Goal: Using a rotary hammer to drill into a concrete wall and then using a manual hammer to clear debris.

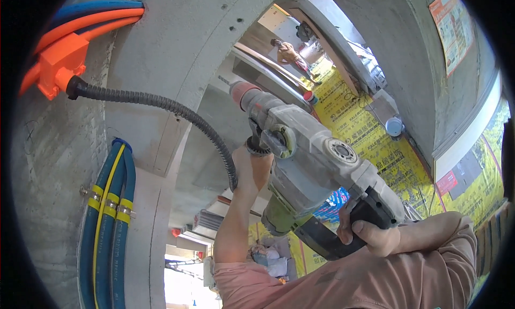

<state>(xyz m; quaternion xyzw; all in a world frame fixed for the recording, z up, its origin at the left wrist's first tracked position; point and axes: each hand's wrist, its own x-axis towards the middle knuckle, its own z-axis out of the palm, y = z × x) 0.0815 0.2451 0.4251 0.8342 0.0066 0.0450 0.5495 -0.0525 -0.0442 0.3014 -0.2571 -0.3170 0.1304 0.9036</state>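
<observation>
A grey and green rotary hammer drill (306,159) is raised across the middle, its red-collared nose tilted toward the upper left, a thin bit at the tip. My left hand (248,164) is closed on its side handle, the fingers partly hidden behind the tool. My right hand (375,235) grips the black rear handle. A black corrugated conduit (161,105) curves from an orange junction box (60,62) on the concrete down to beside my left wrist.
Dark teal pipes (104,212) with yellow bands run along the left concrete wall (48,159). Yellow protective sheeting (375,132) covers the floor below. A person (289,54) stands farther off, near boards. A bucket (310,97), a round metal container (393,125) and stacked materials (209,220) lie about.
</observation>
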